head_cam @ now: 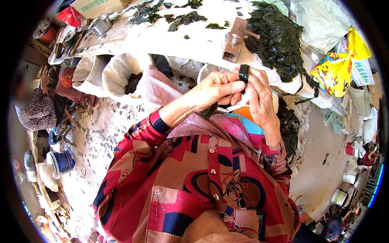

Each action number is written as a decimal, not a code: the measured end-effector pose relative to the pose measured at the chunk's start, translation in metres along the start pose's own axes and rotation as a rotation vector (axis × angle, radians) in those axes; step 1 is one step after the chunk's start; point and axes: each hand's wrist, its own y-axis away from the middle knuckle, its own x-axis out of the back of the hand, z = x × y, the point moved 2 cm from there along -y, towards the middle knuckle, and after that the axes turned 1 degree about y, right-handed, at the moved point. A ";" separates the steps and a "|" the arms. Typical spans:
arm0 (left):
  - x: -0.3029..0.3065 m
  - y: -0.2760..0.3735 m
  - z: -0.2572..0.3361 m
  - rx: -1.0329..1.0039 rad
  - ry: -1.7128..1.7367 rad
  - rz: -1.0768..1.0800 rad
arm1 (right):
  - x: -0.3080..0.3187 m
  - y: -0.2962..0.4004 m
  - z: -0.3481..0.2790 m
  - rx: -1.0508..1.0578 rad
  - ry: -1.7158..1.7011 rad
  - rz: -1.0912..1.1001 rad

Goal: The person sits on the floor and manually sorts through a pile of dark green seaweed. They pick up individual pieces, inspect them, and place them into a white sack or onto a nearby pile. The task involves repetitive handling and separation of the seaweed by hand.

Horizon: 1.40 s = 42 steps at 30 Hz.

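Both hands are raised together before my chest around a folded piece of dark green kelp (243, 73). My left hand (223, 88) pinches it between thumb and fingers from the left. From the right, my right hand (259, 94) has its fingers bent against the same piece. Below my left palm hangs a loose end of kelp (209, 111); whether it joins the folded piece is hidden. A large heap of wet kelp (273, 39) lies on the white-covered table beyond my right hand.
A rusty metal block with a bolt (235, 41) stands on the table beside the heap. Open white sacks (121, 76) line the table's near edge. A yellow plastic bag (334, 73) lies at right. At far left sits another person (36, 106). Scraps litter the floor (94, 145).
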 end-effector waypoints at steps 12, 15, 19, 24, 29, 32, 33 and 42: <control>0.000 0.012 -0.010 -0.563 -1.655 0.478 | -0.034 0.017 0.014 -0.471 -0.053 -0.073; 0.002 0.012 -0.008 -0.626 -1.616 0.462 | -0.038 0.022 0.009 -0.634 -0.603 0.075; -0.002 0.004 -0.010 -0.618 -1.089 0.499 | -0.037 0.020 0.000 -0.627 -1.137 0.306; -0.014 -0.002 -0.009 -0.549 -0.773 0.503 | -0.042 0.020 0.005 -0.387 -1.014 0.561; -0.032 -0.004 -0.003 -0.217 0.002 0.482 | -0.045 0.025 -0.007 -0.144 -0.405 0.737; -0.037 -0.005 -0.001 -0.126 0.301 0.393 | -0.046 0.027 -0.015 -0.121 -0.393 0.839; -0.038 -0.005 -0.001 -0.123 0.265 0.388 | -0.043 0.030 -0.019 -0.214 -0.559 0.866; -0.027 0.019 0.064 -0.303 -0.325 0.314 | -0.003 0.057 -0.016 -0.230 -1.934 0.664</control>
